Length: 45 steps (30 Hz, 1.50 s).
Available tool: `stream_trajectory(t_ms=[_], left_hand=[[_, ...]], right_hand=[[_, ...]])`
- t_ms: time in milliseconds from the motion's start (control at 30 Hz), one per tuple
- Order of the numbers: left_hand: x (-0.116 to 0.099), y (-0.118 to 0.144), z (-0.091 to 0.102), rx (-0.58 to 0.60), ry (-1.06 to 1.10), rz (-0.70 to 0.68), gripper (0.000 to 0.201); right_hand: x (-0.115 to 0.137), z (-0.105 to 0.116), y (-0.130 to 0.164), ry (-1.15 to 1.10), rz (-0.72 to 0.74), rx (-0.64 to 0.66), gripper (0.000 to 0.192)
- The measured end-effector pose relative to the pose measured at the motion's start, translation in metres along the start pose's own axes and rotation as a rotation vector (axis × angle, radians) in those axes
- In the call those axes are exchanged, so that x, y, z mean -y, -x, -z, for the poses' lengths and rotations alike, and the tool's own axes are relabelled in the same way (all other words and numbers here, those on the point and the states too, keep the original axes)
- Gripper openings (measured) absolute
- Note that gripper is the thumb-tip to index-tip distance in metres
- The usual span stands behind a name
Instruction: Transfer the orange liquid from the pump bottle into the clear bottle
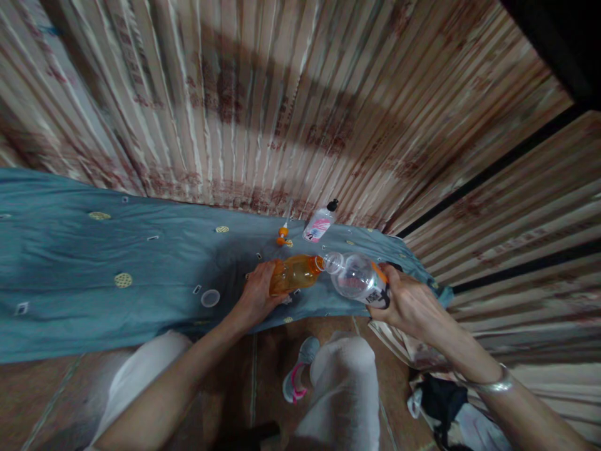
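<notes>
My left hand (257,295) grips an orange-tinted plastic bottle (297,273) that leans to the right over a blue-grey cloth (94,275). My right hand (409,302) holds a clear plastic bottle (357,277) with a black and orange label, tipped to the left. The two bottle mouths meet neck to neck near the middle. A bangle sits on my right wrist.
A small white bottle with a pink label and black cap (320,223) lies behind them by the striped curtain (263,113). An orange nozzle piece (282,235) and a clear round lid (210,298) rest on the cloth. My knees and a shoe (300,369) are below.
</notes>
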<state>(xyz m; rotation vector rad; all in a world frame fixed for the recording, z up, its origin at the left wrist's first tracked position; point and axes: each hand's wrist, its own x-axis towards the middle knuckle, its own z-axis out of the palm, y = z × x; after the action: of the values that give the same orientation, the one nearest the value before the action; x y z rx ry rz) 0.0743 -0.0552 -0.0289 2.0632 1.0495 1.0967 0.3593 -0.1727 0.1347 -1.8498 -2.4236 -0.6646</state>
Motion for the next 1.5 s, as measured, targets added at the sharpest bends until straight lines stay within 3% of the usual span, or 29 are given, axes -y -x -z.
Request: stream_trajectory(t_ms=[367,567,967,1500], left_hand=[[0.000,0.002,-0.001,0.025,-0.015,-0.001,0.073],[0.000,0.002,-0.002,0.030,-0.026,-0.031,0.069],[-0.005,-0.001,0.000,0.054,-0.022,0.000,0.066],[-0.006,-0.001,0.001,0.070,-0.033,-0.018,0.069]], right_hand=[[-0.004,0.007,-0.001,0.040,0.035,0.018,0.045],[-0.006,0.013,0.000,0.040,0.001,0.119,0.051],[-0.008,0.014,0.001,0.047,0.015,0.088,0.046],[-0.006,0.024,-0.001,0.068,-0.050,0.182,0.040]])
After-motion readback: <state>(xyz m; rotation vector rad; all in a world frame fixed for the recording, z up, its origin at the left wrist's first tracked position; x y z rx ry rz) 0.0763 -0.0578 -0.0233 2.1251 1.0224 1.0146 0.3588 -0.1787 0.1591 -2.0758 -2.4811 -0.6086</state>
